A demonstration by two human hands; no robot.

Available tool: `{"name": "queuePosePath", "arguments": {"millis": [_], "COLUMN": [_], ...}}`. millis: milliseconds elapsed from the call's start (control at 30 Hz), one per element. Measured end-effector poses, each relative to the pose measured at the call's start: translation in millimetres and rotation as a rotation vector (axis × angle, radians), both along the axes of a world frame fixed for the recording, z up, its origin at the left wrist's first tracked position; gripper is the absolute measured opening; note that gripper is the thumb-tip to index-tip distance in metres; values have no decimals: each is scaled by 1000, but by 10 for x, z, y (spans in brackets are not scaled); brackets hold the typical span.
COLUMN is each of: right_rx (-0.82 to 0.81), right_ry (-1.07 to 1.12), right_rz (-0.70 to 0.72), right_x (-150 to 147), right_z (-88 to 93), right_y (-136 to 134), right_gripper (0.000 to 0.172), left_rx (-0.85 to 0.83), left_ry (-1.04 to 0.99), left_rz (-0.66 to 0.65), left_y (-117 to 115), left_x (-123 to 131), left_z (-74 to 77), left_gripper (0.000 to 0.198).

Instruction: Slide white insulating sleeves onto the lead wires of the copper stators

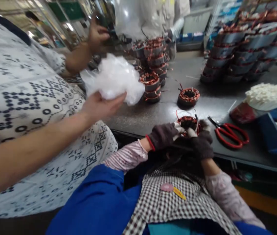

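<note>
My left hand (164,135) and my right hand (202,143), both in dark gloves with white fingertips, are closed around a copper-wound stator (188,122) at the near edge of the dark workbench (153,114). Its red lead wires stick out at the left. Another single stator (188,96) lies on the bench just beyond it. Red-handled scissors (229,133) lie right of my right hand.
A co-worker in a patterned white garment sits at my left; one of their hands (99,106) holds a crumpled clear plastic bag (114,78), the other (96,34) is raised. Stacks of stators (154,62) stand behind, more (241,49) at far right. A blue tray (275,133) and white parts (268,94) sit right.
</note>
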State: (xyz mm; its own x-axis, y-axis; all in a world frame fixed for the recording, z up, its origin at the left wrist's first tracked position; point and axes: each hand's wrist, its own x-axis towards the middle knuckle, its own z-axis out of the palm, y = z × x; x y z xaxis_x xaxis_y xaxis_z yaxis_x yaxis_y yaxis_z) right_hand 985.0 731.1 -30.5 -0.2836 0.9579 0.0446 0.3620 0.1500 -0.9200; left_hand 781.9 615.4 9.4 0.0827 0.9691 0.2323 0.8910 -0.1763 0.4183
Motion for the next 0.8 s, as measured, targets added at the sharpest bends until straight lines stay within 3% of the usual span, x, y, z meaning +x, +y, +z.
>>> {"name": "queuePosePath", "arguments": {"millis": [67,133,233,333,467,567,700,800], "right_rx": [-43,-82,-183,-239,-176,-50,163,256], "right_ry": [-4,44,159,223,233,264,321,222], "right_rz": [41,221,494,544,376,86,-490,-670], "right_x": [-25,16,69,76,237,505,830,898], "right_z": [84,158,224,220,152,170,420,637], "right_y": [217,473,758,776,559,574,1013,1412], "right_gripper": [72,73,73,75,68,58,29,19], "left_rx": [-146,-241,-302,-295,-205,-8,203,315], "left_ry": [-17,-22,-31,-42,59,169,25,-67], "left_rz": [-120,-214,-361,-462,-487,-376,-290,-233], "left_y": [124,303,606,809,672,381,232,323], "left_x": [-101,-204,-308,-356,-355,-317,-229,-127], "left_z": [209,342,410,420,379,173,-253,-460], "left_gripper": [42,43,35,34,47,48,30,17]}}
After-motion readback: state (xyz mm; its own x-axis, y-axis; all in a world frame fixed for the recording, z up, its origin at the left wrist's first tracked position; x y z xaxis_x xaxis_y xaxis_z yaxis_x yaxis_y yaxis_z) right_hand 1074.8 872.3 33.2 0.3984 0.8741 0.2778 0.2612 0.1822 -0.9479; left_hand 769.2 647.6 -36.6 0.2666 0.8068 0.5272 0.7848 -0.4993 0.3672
